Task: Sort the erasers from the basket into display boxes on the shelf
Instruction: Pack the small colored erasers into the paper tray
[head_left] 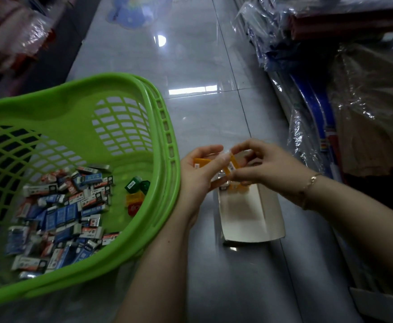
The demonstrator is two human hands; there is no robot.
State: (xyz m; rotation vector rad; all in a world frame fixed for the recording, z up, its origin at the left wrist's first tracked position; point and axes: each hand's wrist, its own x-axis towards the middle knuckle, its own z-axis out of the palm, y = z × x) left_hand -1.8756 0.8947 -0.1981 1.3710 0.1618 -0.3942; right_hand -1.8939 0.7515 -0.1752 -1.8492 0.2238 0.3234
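Observation:
A green plastic basket [121,94] sits on the floor at the left, holding several boxed erasers [62,213] in blue, red and white, plus green, yellow and red ones [136,192] near its right wall. My left hand [198,176] grips a few yellow erasers [202,162]. My right hand [263,164] pinches one yellow eraser [234,166] at the same bunch. Both hands hover just above the far end of an open white display box [249,213] lying on the floor tiles.
Glossy grey floor tiles [191,66] stretch ahead. Plastic-wrapped goods and blue rolls [319,101] line the right side. Wrapped red packages [16,36] lie at the upper left. A flat cardboard piece [377,306] is at the lower right.

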